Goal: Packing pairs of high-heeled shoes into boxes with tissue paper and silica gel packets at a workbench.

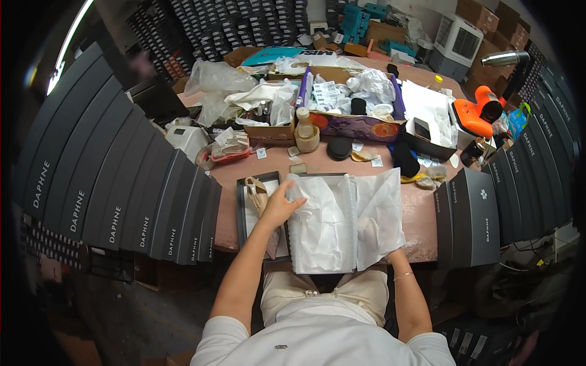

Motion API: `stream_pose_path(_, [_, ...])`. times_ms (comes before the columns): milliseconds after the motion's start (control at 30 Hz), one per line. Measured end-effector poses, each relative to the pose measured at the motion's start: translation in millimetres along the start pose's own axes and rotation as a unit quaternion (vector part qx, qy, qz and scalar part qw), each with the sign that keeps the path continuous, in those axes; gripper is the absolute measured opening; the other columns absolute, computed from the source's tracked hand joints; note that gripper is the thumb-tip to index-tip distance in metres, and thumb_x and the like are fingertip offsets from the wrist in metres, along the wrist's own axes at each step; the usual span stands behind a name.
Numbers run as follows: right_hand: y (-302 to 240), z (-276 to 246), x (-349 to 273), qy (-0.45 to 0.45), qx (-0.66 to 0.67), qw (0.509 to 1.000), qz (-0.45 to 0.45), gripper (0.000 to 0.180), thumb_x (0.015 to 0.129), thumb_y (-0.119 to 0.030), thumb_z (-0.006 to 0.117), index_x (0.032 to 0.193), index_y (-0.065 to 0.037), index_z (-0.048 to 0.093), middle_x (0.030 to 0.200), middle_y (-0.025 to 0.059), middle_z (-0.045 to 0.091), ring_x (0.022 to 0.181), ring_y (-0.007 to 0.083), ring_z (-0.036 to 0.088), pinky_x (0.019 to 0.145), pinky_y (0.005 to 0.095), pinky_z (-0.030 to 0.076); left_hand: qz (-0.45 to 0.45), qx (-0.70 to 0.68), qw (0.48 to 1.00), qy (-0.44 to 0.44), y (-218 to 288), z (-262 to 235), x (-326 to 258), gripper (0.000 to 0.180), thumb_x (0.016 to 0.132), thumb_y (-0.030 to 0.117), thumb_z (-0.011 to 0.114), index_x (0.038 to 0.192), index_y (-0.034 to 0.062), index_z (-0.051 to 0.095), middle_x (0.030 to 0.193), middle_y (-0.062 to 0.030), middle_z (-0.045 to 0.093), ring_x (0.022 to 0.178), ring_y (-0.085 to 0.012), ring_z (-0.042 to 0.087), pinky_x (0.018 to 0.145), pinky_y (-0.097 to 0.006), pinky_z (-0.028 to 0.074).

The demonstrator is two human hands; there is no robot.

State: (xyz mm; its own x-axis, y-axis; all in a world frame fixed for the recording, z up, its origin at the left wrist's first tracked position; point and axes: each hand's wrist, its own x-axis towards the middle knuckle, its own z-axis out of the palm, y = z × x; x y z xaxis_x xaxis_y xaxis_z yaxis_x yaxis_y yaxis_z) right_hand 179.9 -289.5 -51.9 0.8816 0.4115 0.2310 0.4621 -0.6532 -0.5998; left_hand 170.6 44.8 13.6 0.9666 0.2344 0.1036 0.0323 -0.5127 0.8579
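A shoebox (323,272) stands at the table's front edge, lined with white tissue paper (320,226). One sheet of that tissue (377,213) is folded out over the right side. My left hand (284,202) is above the box's left edge, thumb and fingers apart, with nothing seen in it. At the loose sheet's lower right corner is my right hand (397,255); the paper hides its fingers. Left of the lined box, partly under my left forearm, lies a dark grey box part (242,210) with a beige shoe (257,194) in it.
Dark grey shoeboxes are lined up on the left (122,171) and right (469,213). Behind the work spot stand a purple carton (360,126) of paper, a bottle (303,122), a round black tin (339,148) and an orange device (473,117).
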Motion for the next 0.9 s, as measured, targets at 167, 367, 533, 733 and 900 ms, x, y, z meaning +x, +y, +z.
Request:
stream_pose_path(167, [-15.7,-57.3,-59.2,-0.255,0.01,0.961,0.105,0.062,0.083,-0.021,0.068,0.136,-0.003,0.043,0.113,0.0249,0.06,0.088,0.0309,0.064,0.077,0.0355,0.051,0.163,0.052,0.981,-0.093,41.7,-4.8,-48.0,0.014,0.081,0.012,0.07,0.086,0.0012,0.063,0.089,-0.0078,0.061,0.082,-0.0237,0.06,0.071,-0.032,0.049])
stream_pose_path(367, [-143.5,-80.5,23.1,0.043,0.129,0.991,-0.014,0.051,0.08,-0.021,0.072,0.123,0.0,0.055,0.1,0.0234,0.063,0.077,0.0311,0.065,0.07,0.0334,0.052,0.307,0.021,0.944,-0.119,82.1,30.7,-137.4,0.013,0.075,0.009,0.073,0.08,0.0032,0.062,0.087,-0.0081,0.059,0.082,-0.0253,0.058,0.071,-0.034,0.049])
stream_pose_path(533, [-143.1,-20.5,35.2,-0.111,0.086,0.988,-0.06,0.023,0.083,-0.008,0.066,0.102,0.004,0.063,0.077,0.0178,0.063,0.066,0.0238,0.062,0.061,0.0306,0.049,0.096,-0.048,0.993,0.055,47.5,-10.8,-174.6,0.021,0.074,0.009,0.077,0.083,0.0017,0.06,0.09,-0.0112,0.061,0.069,-0.0204,0.06,0.062,-0.031,0.05])
stream_pose_path(733, [-215.0,-10.8,15.5,-0.323,0.227,0.911,-0.123,0.017,0.083,-0.004,0.065,0.098,0.003,0.064,0.074,0.0132,0.064,0.064,0.0191,0.061,0.06,0.0305,0.049,0.005,-0.051,0.997,0.062,3.1,-40.3,-185.9,0.052,0.079,0.009,0.073,0.124,-0.0001,0.05,0.1,-0.0111,0.061,0.087,-0.0197,0.061,0.075,-0.029,0.052])
stream_pose_path(900, [-232.2,-1.3,90.7,-0.244,0.158,0.943,-0.163,0.022,0.085,-0.005,0.063,0.106,-0.001,0.064,0.09,0.0147,0.066,0.075,0.0266,0.064,0.067,0.0334,0.051,-0.134,-0.28,0.95,0.022,-35.7,-23.4,-217.3,0.018,0.084,0.003,0.066,0.101,-0.0006,0.064,0.093,-0.0038,0.063,0.071,-0.0106,0.058,0.062,-0.025,0.047])
